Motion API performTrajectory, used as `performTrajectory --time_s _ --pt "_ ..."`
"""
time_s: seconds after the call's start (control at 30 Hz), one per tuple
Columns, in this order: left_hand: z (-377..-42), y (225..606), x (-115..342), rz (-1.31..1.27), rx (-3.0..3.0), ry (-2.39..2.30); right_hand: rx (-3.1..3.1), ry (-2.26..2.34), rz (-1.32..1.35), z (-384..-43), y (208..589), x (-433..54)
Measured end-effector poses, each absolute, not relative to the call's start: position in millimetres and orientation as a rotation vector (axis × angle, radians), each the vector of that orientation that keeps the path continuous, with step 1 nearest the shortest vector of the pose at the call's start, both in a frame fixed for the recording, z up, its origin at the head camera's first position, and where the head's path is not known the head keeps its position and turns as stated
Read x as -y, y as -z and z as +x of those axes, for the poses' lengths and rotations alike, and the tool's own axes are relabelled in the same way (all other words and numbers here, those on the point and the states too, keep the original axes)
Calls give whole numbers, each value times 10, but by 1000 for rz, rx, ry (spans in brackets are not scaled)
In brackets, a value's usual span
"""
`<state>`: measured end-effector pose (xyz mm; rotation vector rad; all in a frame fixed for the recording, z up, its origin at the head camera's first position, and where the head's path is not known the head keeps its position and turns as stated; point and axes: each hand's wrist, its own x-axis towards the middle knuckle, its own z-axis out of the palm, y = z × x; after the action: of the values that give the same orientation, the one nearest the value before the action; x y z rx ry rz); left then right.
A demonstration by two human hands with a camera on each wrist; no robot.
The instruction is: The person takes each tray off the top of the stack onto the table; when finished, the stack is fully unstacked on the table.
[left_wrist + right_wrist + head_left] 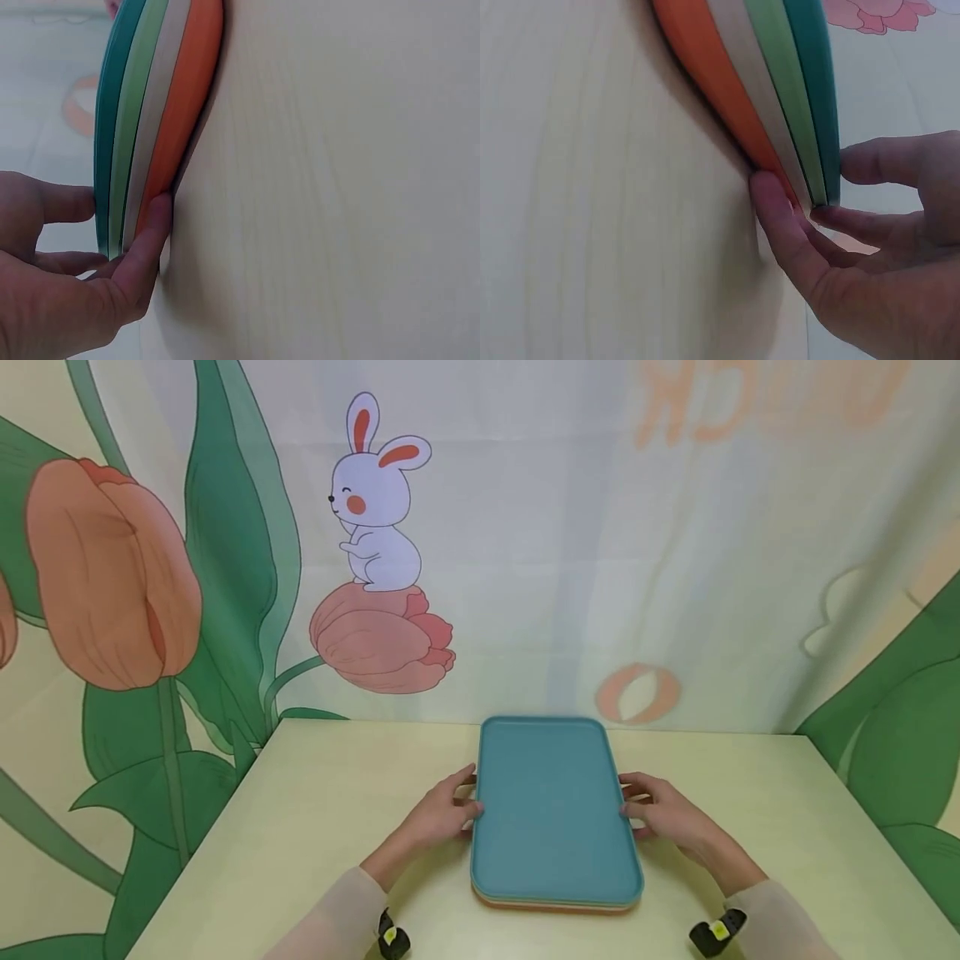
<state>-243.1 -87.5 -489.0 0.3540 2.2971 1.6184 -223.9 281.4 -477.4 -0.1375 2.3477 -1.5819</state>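
A stack of rectangular trays stands on the table, with a teal tray (553,810) on top. Seen edge-on in the left wrist view, a light green tray (132,127), a greyish beige tray (159,97) and an orange tray (187,82) lie beneath it. My left hand (437,817) grips the stack's left long side, its digits spread from the teal rim to the orange one. On the opposite side my right hand (670,817) holds the stack the same way, with one fingertip low against the orange tray (720,82) in the right wrist view.
The pale wood-grain table (360,777) runs back to a hanging cloth (555,568) printed with a rabbit and tulips. Behind the stack, its far end comes close to the cloth. Dark straps with yellow marks (720,931) sit at both wrists.
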Motion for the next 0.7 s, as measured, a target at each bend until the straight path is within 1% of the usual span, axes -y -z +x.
performTrajectory --time_s 0.33,0.53,0.7 --pt "-2424 4932 848 335 -2250 -1654 -2392 1540 -149 -2171 4785 -2847" --pt "-2402 4929 896 303 -2261 -1659 -2462 1491 -188 -2191 4840 -2790" --pt "-2412 4915 886 321 -2240 -1660 -2552 1445 -170 -2194 4827 -2772"
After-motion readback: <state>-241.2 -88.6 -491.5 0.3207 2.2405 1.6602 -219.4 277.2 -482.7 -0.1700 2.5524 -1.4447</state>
